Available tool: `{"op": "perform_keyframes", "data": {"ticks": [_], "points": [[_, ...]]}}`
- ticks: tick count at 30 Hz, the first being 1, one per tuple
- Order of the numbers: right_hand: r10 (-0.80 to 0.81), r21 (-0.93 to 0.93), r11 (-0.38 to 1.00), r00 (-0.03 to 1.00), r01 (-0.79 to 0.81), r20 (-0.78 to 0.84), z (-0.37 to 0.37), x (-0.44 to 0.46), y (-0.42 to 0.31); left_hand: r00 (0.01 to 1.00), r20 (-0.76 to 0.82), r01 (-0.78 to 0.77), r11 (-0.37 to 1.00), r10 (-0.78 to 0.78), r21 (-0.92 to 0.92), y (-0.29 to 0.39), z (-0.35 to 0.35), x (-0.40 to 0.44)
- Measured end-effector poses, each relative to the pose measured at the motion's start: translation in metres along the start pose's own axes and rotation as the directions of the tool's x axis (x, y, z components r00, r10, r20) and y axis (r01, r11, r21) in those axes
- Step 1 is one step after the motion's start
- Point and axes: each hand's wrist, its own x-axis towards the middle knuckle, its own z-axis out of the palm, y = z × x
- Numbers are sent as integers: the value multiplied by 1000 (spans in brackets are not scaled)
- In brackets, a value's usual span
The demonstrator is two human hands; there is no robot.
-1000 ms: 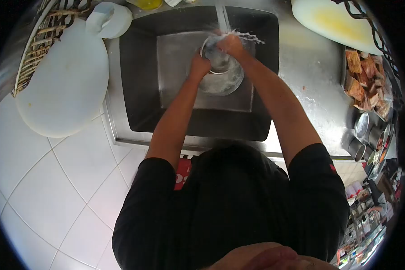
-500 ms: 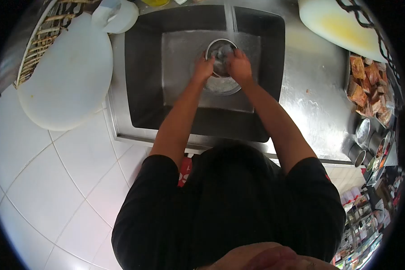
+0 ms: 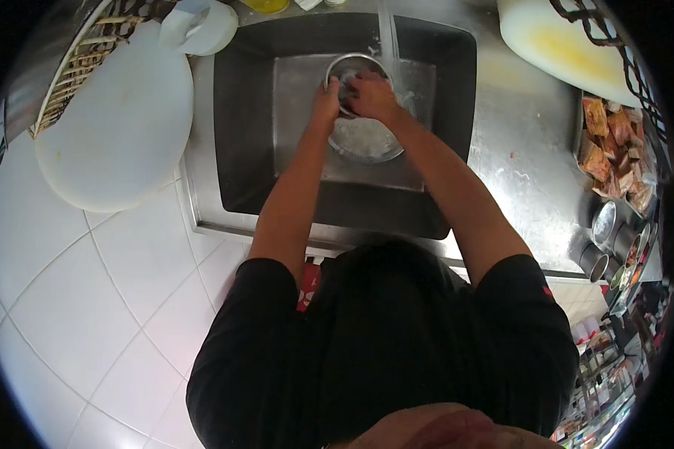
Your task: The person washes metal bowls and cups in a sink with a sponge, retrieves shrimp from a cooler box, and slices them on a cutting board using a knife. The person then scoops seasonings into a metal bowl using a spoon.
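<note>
Bowl [image 3: 359,56] sits between your hands: your left hand [image 3: 324,107] grips its rim, your right hand [image 3: 374,96] reaches inside, its hold unclear. Water [image 3: 387,34] runs nearby; a wet rim could slip that left grip onto the dish [image 3: 365,141] below.

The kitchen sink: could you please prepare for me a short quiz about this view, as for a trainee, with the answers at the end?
1. True or false: the left hand and the right hand are both at the round metal bowl in the sink.
2. Multiple choice: seen in this view, where is the tray with the reddish-brown chunks?
A) left of the sink
B) right of the sink
C) inside the sink
3. Fill in: a stream of running ____ falls into the sink.

Key: 1 true; 2 B; 3 water.
</note>
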Motion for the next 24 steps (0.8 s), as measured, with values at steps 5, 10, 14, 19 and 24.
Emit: {"op": "perform_keyframes", "data": {"ticks": [5, 10, 14, 19, 24], "points": [[73, 15, 997, 965, -71, -253, -2, 18, -9, 993, 0, -118, 993, 118, 17, 6, 17, -1], [257, -178, 951, 966, -253, 0, -34, 14, 14, 999, 34, -25, 994, 22, 105, 11, 27, 4], [415, 220, 906, 861, -361, -294, -14, 22, 16, 992, 105, -77, 989, 64, 124, 11, 51, 17], [466, 430, 846, 831, -317, -305, -22, 29, 35, 989, 132, -88, 983, 67, 159, 22, 60, 13], [330, 371, 886, 941, -280, -79, -37, 31, 40, 991, 137, -11, 996, -1, 85, 4, 43, 28]]}}
